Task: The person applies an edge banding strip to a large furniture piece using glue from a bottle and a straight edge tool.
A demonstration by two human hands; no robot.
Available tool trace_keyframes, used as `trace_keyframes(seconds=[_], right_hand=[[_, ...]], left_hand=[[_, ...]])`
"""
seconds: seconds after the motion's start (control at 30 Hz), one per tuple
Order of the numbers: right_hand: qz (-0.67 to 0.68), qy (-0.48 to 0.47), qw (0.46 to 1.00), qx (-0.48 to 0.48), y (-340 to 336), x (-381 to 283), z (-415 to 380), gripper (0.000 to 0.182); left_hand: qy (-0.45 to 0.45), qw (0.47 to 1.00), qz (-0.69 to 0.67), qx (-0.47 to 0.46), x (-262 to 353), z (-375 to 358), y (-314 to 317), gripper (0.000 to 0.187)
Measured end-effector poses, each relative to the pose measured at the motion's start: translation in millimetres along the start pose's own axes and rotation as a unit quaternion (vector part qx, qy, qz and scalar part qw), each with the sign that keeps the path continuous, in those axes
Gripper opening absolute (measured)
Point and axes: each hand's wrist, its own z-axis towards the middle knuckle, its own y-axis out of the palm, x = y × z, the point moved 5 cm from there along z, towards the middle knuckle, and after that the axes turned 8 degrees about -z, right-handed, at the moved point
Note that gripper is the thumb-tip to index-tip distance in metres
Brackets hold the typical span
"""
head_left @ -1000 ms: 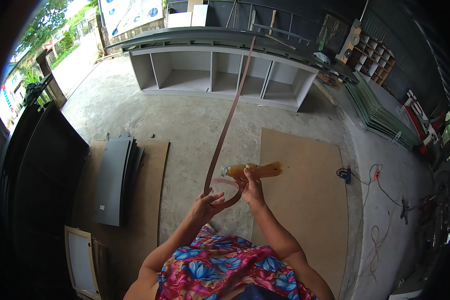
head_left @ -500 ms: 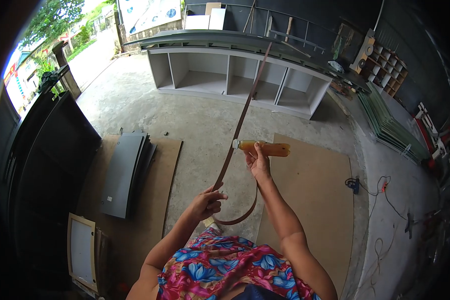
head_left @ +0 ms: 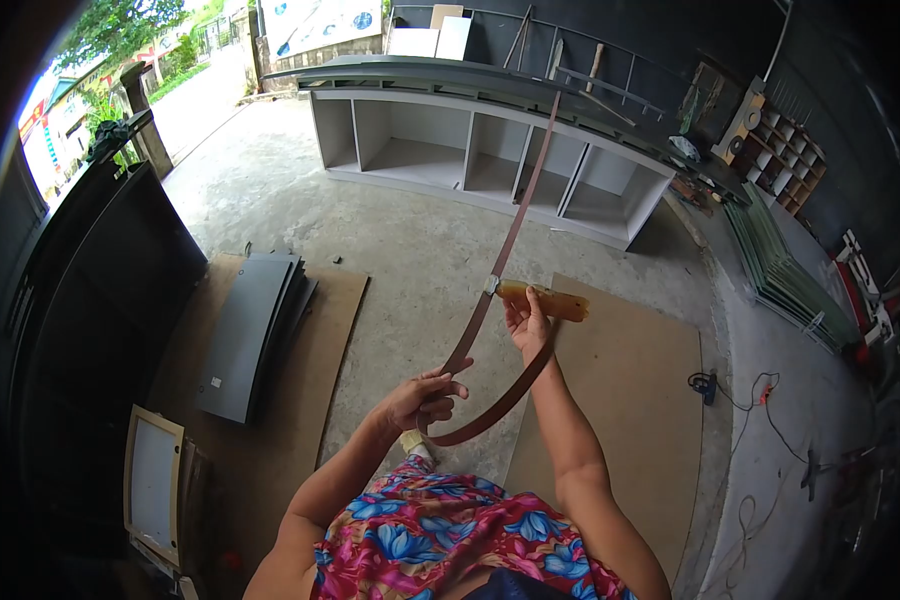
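Note:
A long brown strip (head_left: 515, 225) runs from the dark top of the far cabinet down toward me. My left hand (head_left: 427, 397) is closed on its near part, some fingers loosely curled. Below that hand the strip bends into a loop that rises toward my right forearm. My right hand (head_left: 530, 322) holds a plastic bottle (head_left: 560, 302) of amber liquid on its side. The bottle's whitish mouth end points left and meets the strip. Where the strip's loose end lies near my right wrist is hard to make out.
A white open-compartment cabinet (head_left: 415, 157) stands ahead under dark panels. Grey boards (head_left: 247, 335) lie on a brown sheet at left. Another brown sheet (head_left: 620, 420) lies at right, beside a blue tool (head_left: 703, 386) with a cable. Green panels (head_left: 785, 265) are stacked further right.
The strip's loop has swung up and right, toward my right forearm. The bottle has shifted slightly right and tilted a little. The whole view has turned slightly.

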Motion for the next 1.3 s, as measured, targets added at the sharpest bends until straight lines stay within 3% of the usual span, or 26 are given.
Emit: trace_keyframes(seconds=[0.63, 0.83, 0.97, 1.07, 1.17, 1.3], right_hand=[[0.026, 0.014, 0.997, -0.068, 7.7, 24.9, -141.0, 0.031], [0.027, 0.028, 0.991, -0.125, 15.0, 24.1, -140.0, 0.034], [0.038, -0.023, 0.991, -0.123, 22.9, 29.4, -122.9, 0.034], [0.023, -0.056, 0.993, -0.097, 37.2, 21.7, -123.8, 0.030], [0.030, -0.010, 0.997, -0.067, 29.9, 31.3, -98.7, 0.029], [0.021, -0.060, 0.997, -0.032, 30.3, 23.7, -84.9, 0.031]], left_hand=[[0.000, 0.998, 0.030, 0.047, -22.5, 26.3, -14.8, 0.037], [0.009, 0.998, 0.056, 0.033, -29.7, 22.1, -19.1, 0.037], [0.030, 0.996, 0.077, 0.017, -25.5, 22.2, -6.2, 0.041], [0.048, 0.991, 0.125, 0.028, -24.6, 14.9, -1.3, 0.044], [0.052, 0.983, 0.171, 0.040, -25.7, -0.4, -6.3, 0.046], [0.064, 0.975, 0.202, 0.066, -33.4, -40.9, -15.0, 0.046]])
